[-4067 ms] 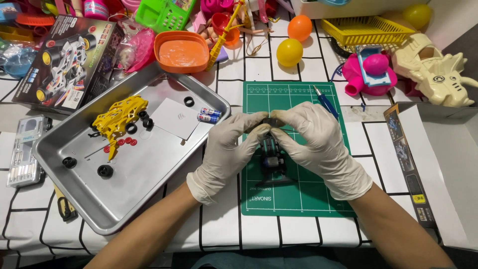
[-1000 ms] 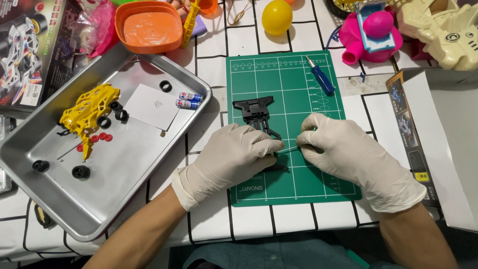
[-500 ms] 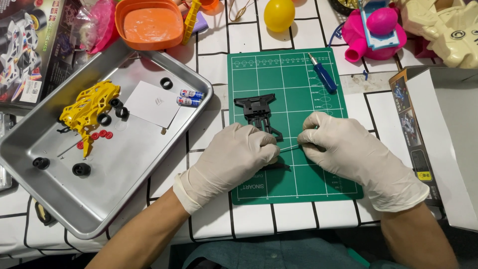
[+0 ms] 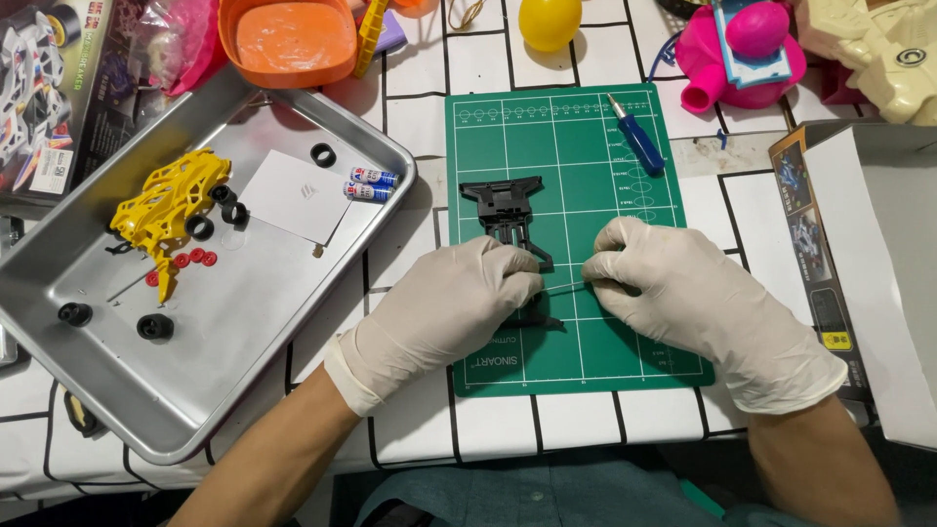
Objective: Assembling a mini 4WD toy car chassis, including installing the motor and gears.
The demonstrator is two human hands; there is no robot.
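On the green mat [image 4: 586, 146], a black toy car frame [image 4: 508, 210] is being pressed down by the left hand [image 4: 454, 307], while what looks like a thin wire [image 4: 566, 287] is being pinched by the closed fingers [image 4: 610, 278] of the right hand [image 4: 683, 298].
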